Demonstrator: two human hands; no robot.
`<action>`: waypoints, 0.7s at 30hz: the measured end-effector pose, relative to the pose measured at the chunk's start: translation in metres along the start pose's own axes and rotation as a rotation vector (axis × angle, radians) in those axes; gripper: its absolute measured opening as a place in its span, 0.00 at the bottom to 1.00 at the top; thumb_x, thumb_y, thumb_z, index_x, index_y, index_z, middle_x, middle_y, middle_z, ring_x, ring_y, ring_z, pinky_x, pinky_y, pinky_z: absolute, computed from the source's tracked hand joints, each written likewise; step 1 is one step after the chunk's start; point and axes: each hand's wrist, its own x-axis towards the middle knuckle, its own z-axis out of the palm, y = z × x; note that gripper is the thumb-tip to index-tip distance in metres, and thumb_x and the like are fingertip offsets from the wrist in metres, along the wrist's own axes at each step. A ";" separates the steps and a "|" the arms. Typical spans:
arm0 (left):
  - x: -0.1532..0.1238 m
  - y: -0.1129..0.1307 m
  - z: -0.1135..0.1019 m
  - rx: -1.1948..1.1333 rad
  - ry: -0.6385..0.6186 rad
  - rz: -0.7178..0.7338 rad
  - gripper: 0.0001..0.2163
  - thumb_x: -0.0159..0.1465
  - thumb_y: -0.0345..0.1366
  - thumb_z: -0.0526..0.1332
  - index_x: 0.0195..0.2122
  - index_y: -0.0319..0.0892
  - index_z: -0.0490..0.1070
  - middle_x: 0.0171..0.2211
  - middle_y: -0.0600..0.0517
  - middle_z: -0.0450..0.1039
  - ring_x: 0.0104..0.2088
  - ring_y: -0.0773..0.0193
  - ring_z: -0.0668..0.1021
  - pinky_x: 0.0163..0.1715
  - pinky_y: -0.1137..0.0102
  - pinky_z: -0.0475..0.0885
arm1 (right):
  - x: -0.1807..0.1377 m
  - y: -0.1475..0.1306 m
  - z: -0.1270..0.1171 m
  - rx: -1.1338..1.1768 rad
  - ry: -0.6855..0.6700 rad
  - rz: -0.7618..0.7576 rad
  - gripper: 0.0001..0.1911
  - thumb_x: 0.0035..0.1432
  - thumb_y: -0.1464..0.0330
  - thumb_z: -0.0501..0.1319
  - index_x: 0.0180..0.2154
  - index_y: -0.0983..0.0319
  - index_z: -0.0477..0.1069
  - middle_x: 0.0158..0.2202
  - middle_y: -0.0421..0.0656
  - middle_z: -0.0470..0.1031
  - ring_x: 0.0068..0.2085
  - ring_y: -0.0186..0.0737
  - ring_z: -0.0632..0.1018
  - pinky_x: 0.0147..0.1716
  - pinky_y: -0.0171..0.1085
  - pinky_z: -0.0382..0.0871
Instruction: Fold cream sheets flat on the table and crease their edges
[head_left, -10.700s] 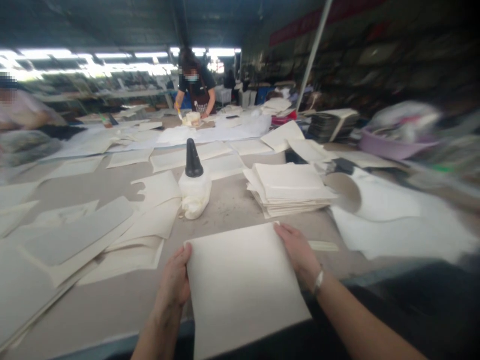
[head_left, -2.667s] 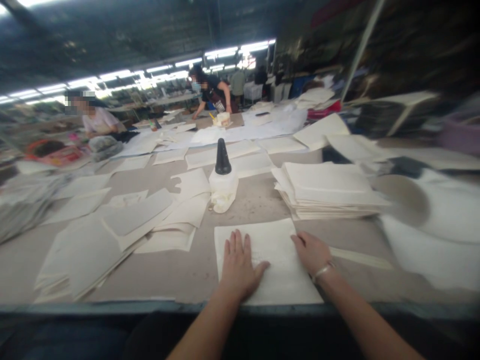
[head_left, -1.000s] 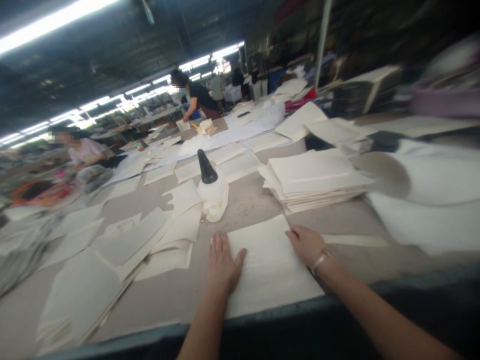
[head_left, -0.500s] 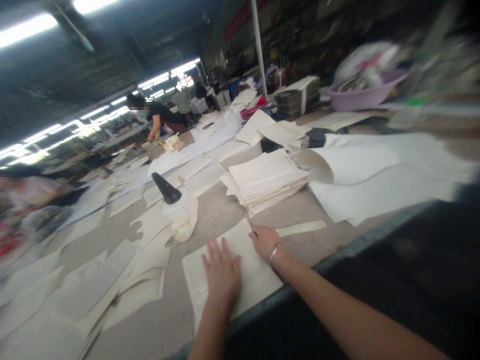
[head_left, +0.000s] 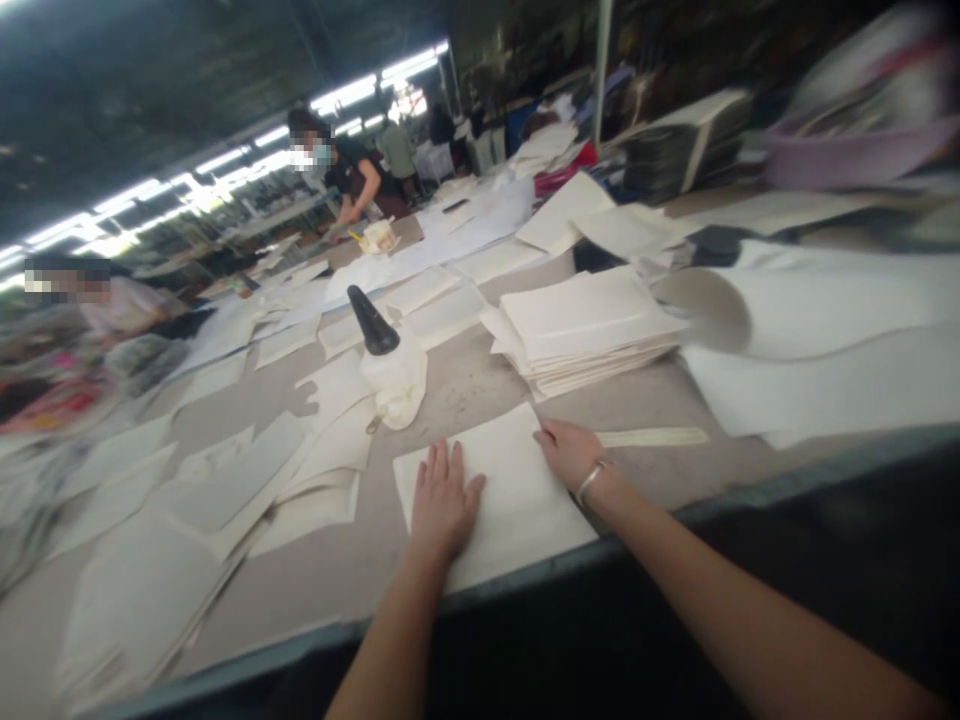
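Observation:
A cream square sheet (head_left: 510, 480) lies flat at the near edge of the work table (head_left: 465, 385). My left hand (head_left: 442, 500) rests open on the sheet's left part, fingers stretched out and palm down. My right hand (head_left: 571, 452) lies on the sheet's right edge with fingers curled over it; a bracelet sits on that wrist. Just behind the sheet stands a white glue bottle (head_left: 391, 365) with a black cone tip, a hand's length from my left fingers.
A stack of cream sheets (head_left: 589, 330) sits behind my right hand, and a thin strip (head_left: 652, 437) lies beside it. Loose sheets (head_left: 225, 490) cover the left. A big white roll (head_left: 810, 320) lies right. Two other people (head_left: 352, 175) work at the far side.
The view has swung back to the left and levelled. Both hands stay on the sheet in much the same places; my left hand has slid slightly toward its left part.

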 end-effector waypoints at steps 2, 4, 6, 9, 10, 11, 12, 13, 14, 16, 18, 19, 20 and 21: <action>-0.006 -0.015 0.002 -0.013 0.000 -0.012 0.29 0.66 0.49 0.39 0.63 0.37 0.47 0.65 0.39 0.43 0.64 0.53 0.48 0.61 0.56 0.48 | -0.001 -0.001 0.000 -0.024 0.002 0.002 0.14 0.64 0.65 0.51 0.32 0.61 0.72 0.34 0.44 0.76 0.35 0.39 0.74 0.31 0.34 0.56; -0.011 -0.029 0.002 -0.025 -0.011 -0.018 0.28 0.67 0.48 0.38 0.64 0.37 0.46 0.65 0.40 0.41 0.65 0.54 0.46 0.62 0.57 0.46 | -0.002 -0.001 0.000 -0.042 0.002 0.006 0.14 0.64 0.65 0.51 0.32 0.61 0.72 0.34 0.45 0.76 0.36 0.40 0.74 0.31 0.34 0.56; -0.015 -0.041 0.001 -0.031 -0.026 -0.007 0.27 0.67 0.47 0.38 0.64 0.37 0.45 0.66 0.41 0.39 0.65 0.55 0.45 0.62 0.57 0.46 | -0.003 -0.001 0.001 -0.048 0.004 0.002 0.14 0.64 0.65 0.51 0.32 0.62 0.72 0.34 0.45 0.76 0.36 0.40 0.74 0.31 0.34 0.56; -0.018 -0.060 -0.004 -0.027 -0.061 0.036 0.26 0.68 0.45 0.38 0.64 0.38 0.45 0.66 0.44 0.39 0.65 0.58 0.45 0.62 0.59 0.45 | -0.003 0.000 0.002 -0.044 0.014 -0.014 0.15 0.65 0.64 0.50 0.33 0.62 0.72 0.34 0.46 0.76 0.36 0.40 0.74 0.31 0.34 0.57; -0.019 -0.065 -0.006 -0.023 -0.074 0.049 0.25 0.68 0.44 0.39 0.64 0.39 0.46 0.66 0.45 0.40 0.65 0.60 0.45 0.62 0.60 0.45 | -0.003 0.001 0.003 -0.041 0.018 -0.019 0.15 0.65 0.64 0.50 0.33 0.62 0.72 0.35 0.46 0.76 0.36 0.40 0.74 0.32 0.34 0.57; -0.019 -0.069 -0.009 -0.017 -0.085 0.055 0.25 0.68 0.43 0.40 0.64 0.39 0.46 0.66 0.46 0.41 0.65 0.60 0.46 0.62 0.60 0.45 | -0.003 0.001 0.003 -0.036 0.021 -0.022 0.15 0.65 0.65 0.49 0.33 0.63 0.72 0.35 0.46 0.76 0.36 0.40 0.74 0.32 0.34 0.57; -0.020 -0.070 -0.012 -0.010 -0.091 0.050 0.25 0.67 0.43 0.40 0.63 0.39 0.47 0.66 0.45 0.42 0.65 0.59 0.47 0.62 0.59 0.45 | -0.003 0.002 0.004 -0.031 0.024 -0.023 0.15 0.65 0.65 0.49 0.34 0.63 0.72 0.35 0.47 0.76 0.37 0.41 0.74 0.32 0.34 0.57; -0.021 -0.069 -0.015 -0.001 -0.092 0.033 0.25 0.67 0.43 0.41 0.63 0.38 0.47 0.65 0.44 0.43 0.65 0.58 0.47 0.62 0.57 0.45 | -0.003 0.003 0.004 -0.024 0.024 -0.022 0.15 0.65 0.65 0.49 0.34 0.63 0.72 0.35 0.47 0.76 0.37 0.41 0.74 0.32 0.34 0.57; -0.023 -0.064 -0.018 0.008 -0.084 0.008 0.26 0.67 0.43 0.41 0.63 0.36 0.47 0.65 0.42 0.42 0.65 0.55 0.47 0.62 0.55 0.45 | -0.002 0.003 0.005 -0.017 0.024 -0.020 0.15 0.64 0.65 0.50 0.34 0.63 0.72 0.35 0.47 0.76 0.37 0.41 0.74 0.32 0.35 0.58; -0.029 -0.041 -0.022 0.024 -0.052 -0.042 0.27 0.67 0.43 0.40 0.63 0.32 0.45 0.65 0.38 0.40 0.65 0.52 0.44 0.61 0.53 0.46 | -0.002 0.004 0.006 -0.005 0.021 -0.020 0.15 0.64 0.65 0.50 0.34 0.64 0.72 0.35 0.48 0.76 0.37 0.42 0.74 0.33 0.35 0.58; -0.038 -0.005 -0.021 0.027 -0.013 -0.041 0.27 0.68 0.43 0.39 0.64 0.32 0.42 0.66 0.38 0.36 0.65 0.53 0.40 0.61 0.55 0.48 | -0.001 0.004 0.006 0.001 0.017 -0.023 0.15 0.64 0.65 0.50 0.35 0.64 0.72 0.36 0.48 0.76 0.38 0.42 0.74 0.33 0.35 0.58; -0.044 0.016 -0.018 0.025 0.000 -0.013 0.27 0.67 0.43 0.40 0.64 0.34 0.41 0.66 0.40 0.35 0.65 0.54 0.39 0.61 0.56 0.48 | -0.002 0.003 0.006 0.002 0.016 -0.025 0.15 0.64 0.65 0.49 0.36 0.64 0.72 0.36 0.48 0.76 0.38 0.42 0.74 0.34 0.35 0.59; -0.051 0.034 -0.014 0.019 0.017 0.045 0.27 0.67 0.43 0.42 0.64 0.35 0.43 0.66 0.39 0.37 0.65 0.52 0.39 0.61 0.54 0.49 | -0.002 0.003 0.005 0.000 0.014 -0.027 0.15 0.64 0.66 0.49 0.36 0.64 0.72 0.37 0.48 0.76 0.38 0.42 0.74 0.34 0.35 0.59; -0.058 0.050 -0.010 0.017 0.030 0.070 0.27 0.67 0.44 0.43 0.64 0.35 0.44 0.66 0.38 0.39 0.65 0.50 0.41 0.60 0.53 0.50 | -0.003 0.003 0.005 -0.004 0.012 -0.029 0.15 0.64 0.66 0.49 0.36 0.64 0.72 0.37 0.49 0.76 0.38 0.42 0.74 0.34 0.35 0.59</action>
